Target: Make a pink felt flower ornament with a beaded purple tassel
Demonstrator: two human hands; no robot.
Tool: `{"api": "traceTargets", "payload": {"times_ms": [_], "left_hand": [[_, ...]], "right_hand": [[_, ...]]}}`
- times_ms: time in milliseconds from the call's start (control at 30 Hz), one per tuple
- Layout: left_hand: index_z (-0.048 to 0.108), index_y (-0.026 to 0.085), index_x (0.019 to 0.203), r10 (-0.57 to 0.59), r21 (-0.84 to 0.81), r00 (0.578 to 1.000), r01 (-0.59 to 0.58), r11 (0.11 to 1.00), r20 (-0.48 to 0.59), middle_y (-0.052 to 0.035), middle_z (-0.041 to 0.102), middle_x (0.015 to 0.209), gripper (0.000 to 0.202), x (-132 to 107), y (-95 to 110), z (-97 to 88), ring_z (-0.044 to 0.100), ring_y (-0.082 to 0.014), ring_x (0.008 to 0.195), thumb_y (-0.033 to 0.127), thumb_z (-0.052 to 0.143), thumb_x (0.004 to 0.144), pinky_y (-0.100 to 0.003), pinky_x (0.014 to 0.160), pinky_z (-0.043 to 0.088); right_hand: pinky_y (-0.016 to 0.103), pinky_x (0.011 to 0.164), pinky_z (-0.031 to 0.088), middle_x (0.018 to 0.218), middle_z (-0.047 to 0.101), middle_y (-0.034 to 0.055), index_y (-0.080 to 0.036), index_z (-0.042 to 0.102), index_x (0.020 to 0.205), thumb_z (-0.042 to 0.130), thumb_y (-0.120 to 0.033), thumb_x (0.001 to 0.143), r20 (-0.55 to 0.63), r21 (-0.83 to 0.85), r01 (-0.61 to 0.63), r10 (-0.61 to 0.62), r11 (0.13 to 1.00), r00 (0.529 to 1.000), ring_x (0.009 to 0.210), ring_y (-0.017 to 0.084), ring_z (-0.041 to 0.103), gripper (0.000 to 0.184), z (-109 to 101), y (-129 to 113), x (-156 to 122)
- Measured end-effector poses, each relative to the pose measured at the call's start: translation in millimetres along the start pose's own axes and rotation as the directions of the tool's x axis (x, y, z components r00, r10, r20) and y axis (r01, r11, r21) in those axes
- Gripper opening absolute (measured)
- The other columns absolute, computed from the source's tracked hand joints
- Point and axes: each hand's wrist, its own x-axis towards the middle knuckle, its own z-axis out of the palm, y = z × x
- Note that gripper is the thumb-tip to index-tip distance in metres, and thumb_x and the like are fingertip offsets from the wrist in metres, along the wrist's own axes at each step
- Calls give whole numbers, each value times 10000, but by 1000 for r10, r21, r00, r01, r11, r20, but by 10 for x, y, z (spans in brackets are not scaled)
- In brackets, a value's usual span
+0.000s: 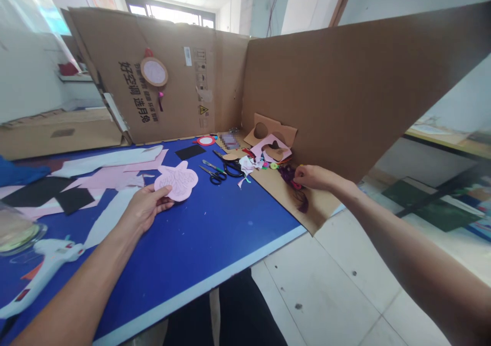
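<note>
Blue table (pixel 215 243) bears two scissors (pixel 217 177), while the left hand (pixel 148 208) grips one pink foam cutout (pixel 176 181) above it and the right hand (pixel 312 177) pinches one purple scrap (pixel 287 174) at the cardboard (pixel 276 188).

Two pairs of scissors (pixel 215 176) lie on the desk (pixel 215 249) at twelve o'clock. A glue gun (pixel 48 258) lies at nine o'clock. A pile of scraps (pixel 268 154) sits at one o'clock, in front of a cardboard wall (pixel 337 90).

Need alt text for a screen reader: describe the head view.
The left hand holds a pink lobed cutout above a blue table, while the right hand touches dark purple scraps on a cardboard sheet.
</note>
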Motion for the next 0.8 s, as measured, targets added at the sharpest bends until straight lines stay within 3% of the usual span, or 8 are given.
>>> {"api": "traceTargets", "payload": {"times_ms": [200, 400, 567, 800], "left_hand": [[794, 106, 928, -16, 20, 1000, 16, 1000, -3, -89, 816, 776, 228, -48, 23, 41, 701, -143, 554, 101, 868, 713, -215, 501, 624], [785, 109, 896, -36, 23, 999, 36, 999, 5, -89, 803, 740, 196, -77, 31, 60, 683, -142, 525, 98, 863, 716, -215, 473, 609], [759, 106, 838, -68, 51, 998, 68, 996, 3, -85, 778, 704, 135, -82, 36, 59, 663, -136, 502, 85, 841, 733, -220, 461, 610], [734, 109, 851, -105, 192, 994, 99, 976, 22, -100, 760, 664, 132, -57, 15, 21, 660, -142, 499, 112, 833, 764, -218, 452, 601]], "right_hand": [[304, 720, 472, 1075, 824, 116, -230, 777, 1092, 674, -404, 941, 56, -47, -85, 88, 995, 995, 924, 265, 740, 252, -25, -287, 133], [332, 787, 523, 1051, 825, 180, -184, 831, 1037, 699, -318, 890, 37, -59, -177, 179, 982, 983, 998, 318, 781, 239, -1, -501, 317], [320, 724, 493, 1016, 832, 146, -207, 850, 985, 673, -323, 880, -81, 13, -205, 205, 979, 975, 899, 291, 776, 236, -126, -417, 271], [293, 604, 402, 882, 794, 94, -186, 826, 990, 620, -329, 881, -333, 202, -90, 155, 975, 930, 777, 223, 679, 273, -574, -347, 233]]}}
